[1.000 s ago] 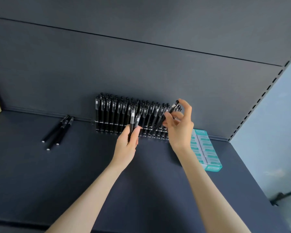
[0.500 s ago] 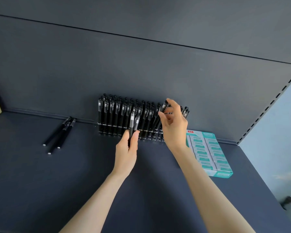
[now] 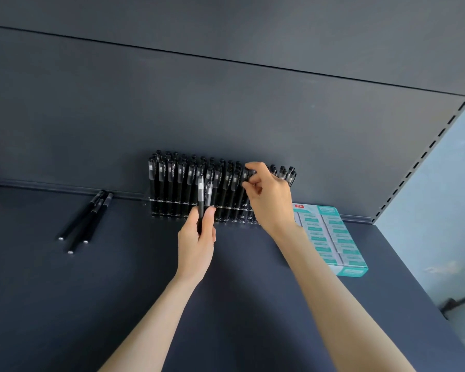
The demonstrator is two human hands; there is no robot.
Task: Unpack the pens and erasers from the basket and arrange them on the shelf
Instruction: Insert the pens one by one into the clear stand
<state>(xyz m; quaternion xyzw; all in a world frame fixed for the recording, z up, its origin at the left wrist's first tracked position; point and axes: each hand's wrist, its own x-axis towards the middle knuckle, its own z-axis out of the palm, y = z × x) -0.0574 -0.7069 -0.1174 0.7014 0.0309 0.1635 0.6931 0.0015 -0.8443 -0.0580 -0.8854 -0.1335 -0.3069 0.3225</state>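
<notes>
The dark shelf carries a clear rack of upright black pens against its back edge, near the middle. Three loose black pens lie slanted toward the back left. A teal box of erasers sits near the back right corner.

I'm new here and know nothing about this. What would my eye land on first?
First, the dense row of black pens standing at the back of the shelf, mid-frame; the right hand pinches the top of one pen while the left hand holds spare pens upright in front. Right of it lies a teal eraser box; left, three loose pens.
</notes>
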